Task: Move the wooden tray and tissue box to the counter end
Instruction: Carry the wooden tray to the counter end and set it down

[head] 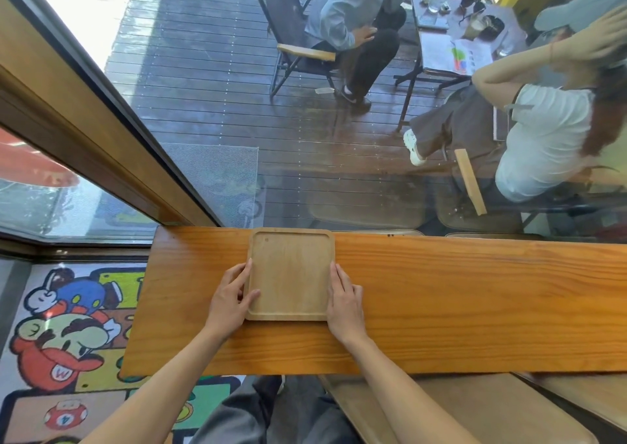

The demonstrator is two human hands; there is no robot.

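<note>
A square pale wooden tray (291,272) with rounded corners lies flat and empty on the orange wooden counter (458,301), close to the window side. My left hand (230,299) holds the tray's left edge, thumb lying over the rim. My right hand (344,303) presses along its right edge, fingers stretched forward. The counter's left end (149,308) is a short way left of the tray. No tissue box is in view.
A glass window runs along the counter's far edge, with a slanted wooden frame (84,131) at left. Outside, two people sit at a small table. A cartoon rug (68,342) covers the floor left of the counter. A wooden bench (475,409) sits below right.
</note>
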